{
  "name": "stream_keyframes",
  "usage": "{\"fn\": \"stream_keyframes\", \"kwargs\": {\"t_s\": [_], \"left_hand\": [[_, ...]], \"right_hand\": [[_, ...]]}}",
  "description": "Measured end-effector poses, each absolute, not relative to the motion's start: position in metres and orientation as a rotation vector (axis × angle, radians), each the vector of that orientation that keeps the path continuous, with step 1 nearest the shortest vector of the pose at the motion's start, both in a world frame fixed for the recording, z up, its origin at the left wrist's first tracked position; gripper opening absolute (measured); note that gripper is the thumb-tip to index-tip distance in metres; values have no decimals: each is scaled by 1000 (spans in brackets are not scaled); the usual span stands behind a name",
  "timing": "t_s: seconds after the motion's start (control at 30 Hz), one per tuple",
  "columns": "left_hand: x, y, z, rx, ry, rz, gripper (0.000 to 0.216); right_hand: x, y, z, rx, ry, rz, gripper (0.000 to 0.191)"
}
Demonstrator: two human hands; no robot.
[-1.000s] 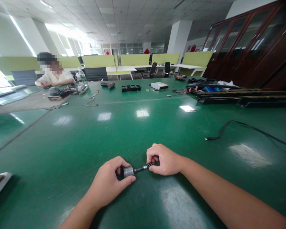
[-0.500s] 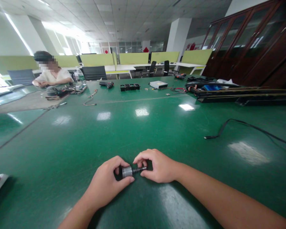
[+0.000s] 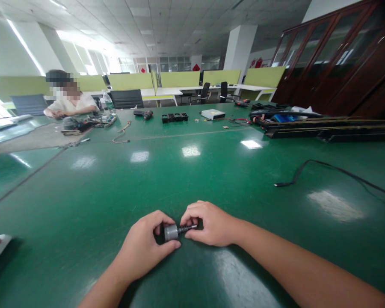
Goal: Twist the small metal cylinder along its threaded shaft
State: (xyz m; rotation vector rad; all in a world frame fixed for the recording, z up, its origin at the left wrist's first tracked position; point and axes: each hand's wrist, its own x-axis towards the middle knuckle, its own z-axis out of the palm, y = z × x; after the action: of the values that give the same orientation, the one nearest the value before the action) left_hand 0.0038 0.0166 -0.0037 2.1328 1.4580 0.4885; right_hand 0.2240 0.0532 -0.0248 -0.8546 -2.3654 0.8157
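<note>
Pretty clearly an open-plan office, just with a workshop-ish table dropped in. Dead ahead at 12 o'clock you've got lime-green cubicle partitions (image 3: pixel 179 80), white desks (image 3: pixel 168 91) and black office chairs (image 3: pixel 223 90) under a panelled ceiling (image 3: pixel 179 30), plus a glass-fronted wooden cabinet (image 3: pixel 327 55) at 2. The workshop bit is the glossy green tabletop (image 3: pixel 167 179), with a power drill (image 3: pixel 146 114) lying around 11 o'clock.

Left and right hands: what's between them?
In the head view: the cylinder, in the left hand, and its shaft with a spring around it, at the right hand.
</note>
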Motion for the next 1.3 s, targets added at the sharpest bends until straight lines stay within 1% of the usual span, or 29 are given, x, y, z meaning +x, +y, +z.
{"fn": "stream_keyframes", "kwargs": {"t_s": [0.1, 0.3, 0.47, 1.3], "left_hand": [[4, 16, -2, 2143, 1435, 497, 23], [3, 16, -2, 2155, 1409, 499, 15], [4, 17, -2, 2146, 1427, 488, 17], [6, 16, 3, 2127, 1444, 477, 15]], "right_hand": [[224, 53, -25, -860, -2362, 814, 16], [224, 54, -23, -853, -2377, 790, 15], [224, 52, -22, -782, -2417, 766, 17], [225, 54, -23, -810, -2399, 770, 13]]}}
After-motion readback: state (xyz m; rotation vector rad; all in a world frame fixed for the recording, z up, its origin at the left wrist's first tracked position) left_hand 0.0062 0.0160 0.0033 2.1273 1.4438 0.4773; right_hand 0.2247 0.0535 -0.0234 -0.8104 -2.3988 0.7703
